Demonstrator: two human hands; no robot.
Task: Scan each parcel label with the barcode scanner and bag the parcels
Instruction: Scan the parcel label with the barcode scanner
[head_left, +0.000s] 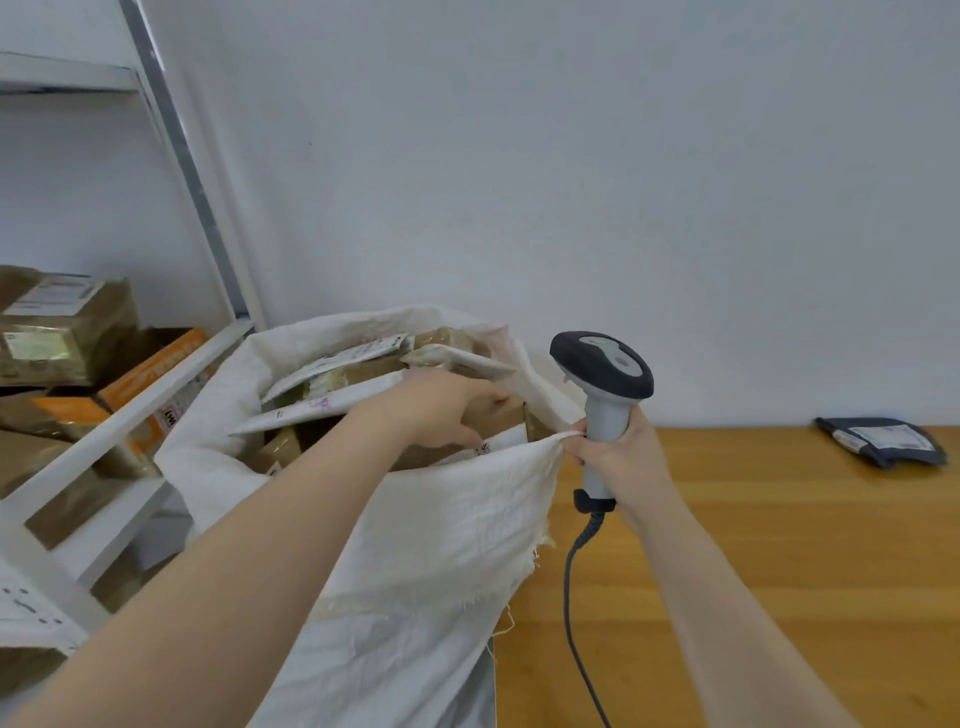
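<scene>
Barely visible: left fingers (463, 434) round parcel (500, 415) in sack (457, 519)

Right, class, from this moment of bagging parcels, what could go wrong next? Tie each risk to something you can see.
The right hand grips the grey-and-black handheld barcode scanner and pinches the white woven sack's rim together; the rim may slip and the mouth sag shut.
The sack looks heaped; the brown cardboard parcel held by the left hand might tip out.
The dark grey plastic mailer lies apart on the wooden table and could be missed.
</scene>
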